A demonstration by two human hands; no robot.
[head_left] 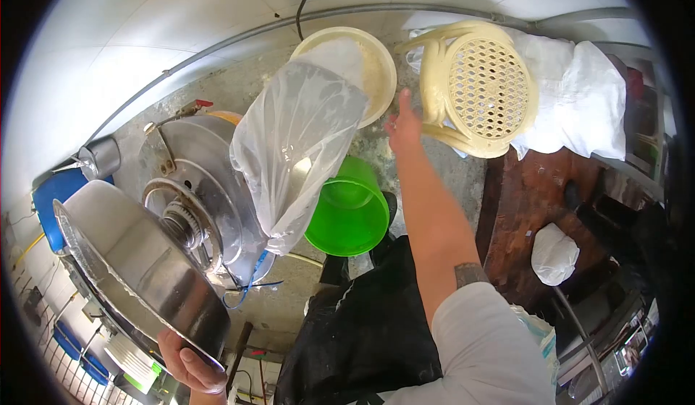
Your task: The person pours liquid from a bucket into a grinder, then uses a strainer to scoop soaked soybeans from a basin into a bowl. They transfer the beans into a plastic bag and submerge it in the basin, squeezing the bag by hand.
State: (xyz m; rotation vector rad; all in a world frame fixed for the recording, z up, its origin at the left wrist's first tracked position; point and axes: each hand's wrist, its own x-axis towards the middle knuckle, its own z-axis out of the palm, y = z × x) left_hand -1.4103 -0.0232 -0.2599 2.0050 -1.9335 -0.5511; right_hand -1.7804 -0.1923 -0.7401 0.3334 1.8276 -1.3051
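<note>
The steel pan (137, 275) is held at the lower left, the left hand (192, 365) clamped on its lower rim with the thumb laid over the edge. The pan is tipped up on edge. Its long axis runs from upper left down to lower right, and its curved outer wall is turned toward the camera. What lies inside it cannot be told.

Just behind it the round steel machine (195, 188) is seen, and a translucent plastic bag (297, 144) lies against the machine. The bag is filmed white inside. Its length runs from the cream basin (346, 31) down toward the green bucket (351, 213). A pale, grainy coating is seen in the basin. The bucket's mouth is tilted toward the camera, and only its green inside is shown.

The right hand (404, 126) is stretched out over the floor, fingers apart and nothing gripped. It is placed just beside a leg of the cream stool (478, 86) and near the basin's rim; whether either is touched cannot be told. The stool is laid on its side, lattice seat facing the camera, resting against a white sack (586, 101).

To the right, a knotted white bag (554, 253) is set on the dark wooden surface (528, 188). A blue drum (54, 195) is glimpsed at the far left.
</note>
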